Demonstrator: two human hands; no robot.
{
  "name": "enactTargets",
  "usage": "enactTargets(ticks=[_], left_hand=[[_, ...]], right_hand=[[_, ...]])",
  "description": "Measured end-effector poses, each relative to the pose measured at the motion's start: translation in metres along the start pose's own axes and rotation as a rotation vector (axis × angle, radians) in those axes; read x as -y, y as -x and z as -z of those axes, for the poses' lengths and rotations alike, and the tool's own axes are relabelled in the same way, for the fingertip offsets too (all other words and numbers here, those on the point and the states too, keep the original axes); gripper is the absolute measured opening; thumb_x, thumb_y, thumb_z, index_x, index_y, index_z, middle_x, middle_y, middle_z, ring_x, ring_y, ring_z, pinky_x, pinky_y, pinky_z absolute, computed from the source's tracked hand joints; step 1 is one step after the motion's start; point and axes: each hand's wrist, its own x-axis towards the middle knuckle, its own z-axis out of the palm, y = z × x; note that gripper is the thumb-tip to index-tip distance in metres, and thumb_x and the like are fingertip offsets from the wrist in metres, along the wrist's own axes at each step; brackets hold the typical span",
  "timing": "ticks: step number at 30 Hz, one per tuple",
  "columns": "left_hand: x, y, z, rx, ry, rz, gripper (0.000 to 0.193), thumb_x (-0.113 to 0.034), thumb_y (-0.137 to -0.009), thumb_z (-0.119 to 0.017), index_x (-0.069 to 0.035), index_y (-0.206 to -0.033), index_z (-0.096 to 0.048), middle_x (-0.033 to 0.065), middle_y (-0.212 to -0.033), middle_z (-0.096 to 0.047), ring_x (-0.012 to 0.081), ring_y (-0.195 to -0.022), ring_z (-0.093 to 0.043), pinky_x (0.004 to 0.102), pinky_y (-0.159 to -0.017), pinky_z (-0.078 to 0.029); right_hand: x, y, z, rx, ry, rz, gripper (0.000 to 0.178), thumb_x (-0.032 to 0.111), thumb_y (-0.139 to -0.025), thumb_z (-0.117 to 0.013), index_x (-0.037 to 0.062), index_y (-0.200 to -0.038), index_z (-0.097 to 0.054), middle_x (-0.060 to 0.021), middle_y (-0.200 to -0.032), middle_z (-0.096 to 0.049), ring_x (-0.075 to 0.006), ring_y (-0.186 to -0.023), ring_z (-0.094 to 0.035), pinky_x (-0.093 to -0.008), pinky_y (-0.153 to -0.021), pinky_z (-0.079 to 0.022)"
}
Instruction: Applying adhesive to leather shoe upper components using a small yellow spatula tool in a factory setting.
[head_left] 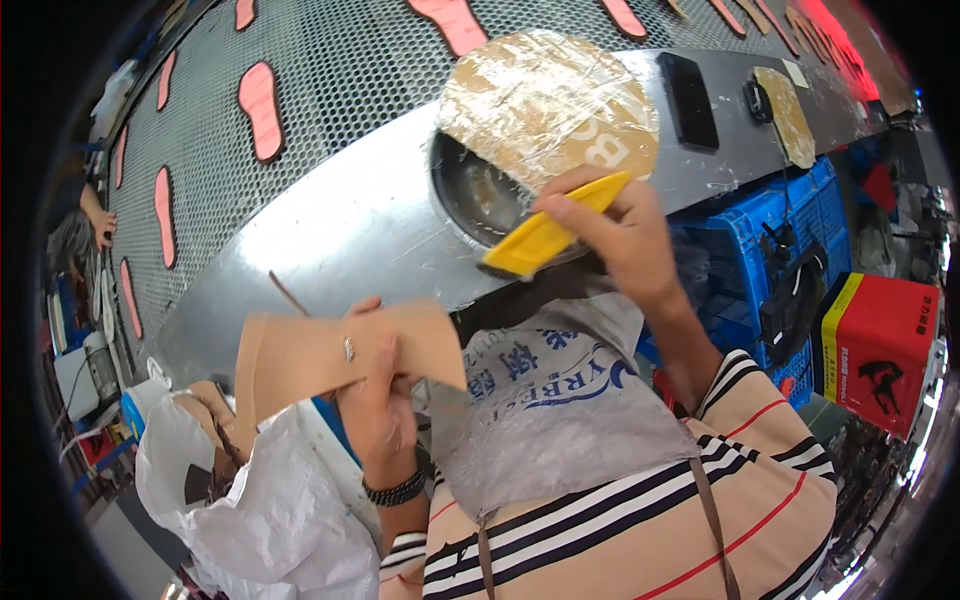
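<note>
My left hand [378,410] grips a tan, flared piece of sheet material [300,355], which looks like leather, with the thumb over its face. A small whitish, shiny blob sits near the middle of that piece. In my right hand [625,235] is a flat yellow brush [560,225] with a dark lower edge, tilted down to the left. It is over the front rim of a round metal bowl [452,185]. A tape-covered cardboard lid [545,100] covers much of the bowl, leaving a gap at its left front. Whether the brush touches the bowl cannot be told.
Pink sole-shaped pieces [262,110] lie on a mesh conveyor [340,90] beyond the metal ledge [330,225]. A black phone [688,100] rests right of the lid. Blue crates [735,240] and a red box [880,350] stand right; a white sack [280,520] is lower left. Another person's hand [102,225] shows far left.
</note>
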Motion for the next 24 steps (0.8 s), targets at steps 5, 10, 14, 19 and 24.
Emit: enactTargets(ticks=[5,10,14,19,24], left_hand=[[-0.003,-0.002,-0.022,-0.058,0.033,0.003,0.042,-0.006,-0.098,-0.067,-0.002,-0.137,-0.049,0.0118,-0.12,-0.061,0.0204,-0.108,-0.067,0.0323,-0.075,-0.064],[-0.004,-0.002,-0.025,-0.053,0.03,-0.044,0.038,-0.005,-0.099,-0.065,-0.002,-0.134,-0.048,0.0137,-0.126,-0.058,0.0256,-0.114,-0.066,0.0422,-0.084,-0.067],[-0.006,-0.003,-0.031,-0.077,0.096,-0.06,0.038,-0.003,-0.1,-0.063,-0.002,-0.135,-0.047,0.0137,-0.13,-0.055,0.028,-0.117,-0.064,0.0473,-0.088,-0.066],[-0.005,-0.005,-0.041,-0.104,0.21,-0.057,0.04,-0.008,-0.102,-0.062,-0.004,-0.139,-0.045,0.0123,-0.129,-0.054,0.0257,-0.116,-0.064,0.0448,-0.088,-0.065],[-0.003,-0.012,-0.043,-0.129,0.293,-0.08,0.041,-0.006,-0.102,-0.062,-0.006,-0.14,-0.045,0.0143,-0.135,-0.054,0.0303,-0.125,-0.06,0.054,-0.101,-0.058]], right_hand=[[0.026,-0.003,-0.006,0.191,0.274,0.604,0.017,0.014,-0.086,-0.081,0.0041,-0.098,-0.076,-0.0031,-0.094,-0.072,-0.0164,-0.083,-0.06,-0.0305,-0.076,-0.049],[0.014,-0.003,-0.026,0.259,0.474,0.798,0.025,0.025,-0.076,-0.085,0.0093,-0.094,-0.08,-0.0013,-0.087,-0.07,-0.0227,-0.083,-0.056,-0.0333,-0.071,-0.047],[0.01,0.005,-0.023,0.327,0.488,0.785,0.026,0.027,-0.076,-0.085,0.0089,-0.094,-0.079,-0.0008,-0.086,-0.07,-0.0225,-0.083,-0.056,-0.0332,-0.07,-0.046],[0.011,0.011,-0.014,0.401,0.453,0.757,0.027,0.028,-0.075,-0.084,0.0083,-0.093,-0.079,-0.0012,-0.084,-0.069,-0.0231,-0.082,-0.057,-0.0346,-0.07,-0.046],[0.017,0.012,-0.006,0.455,0.424,0.696,0.022,0.02,-0.076,-0.086,0.0071,-0.093,-0.079,-0.0022,-0.08,-0.069,-0.0225,-0.079,-0.058,-0.0354,-0.071,-0.046]])
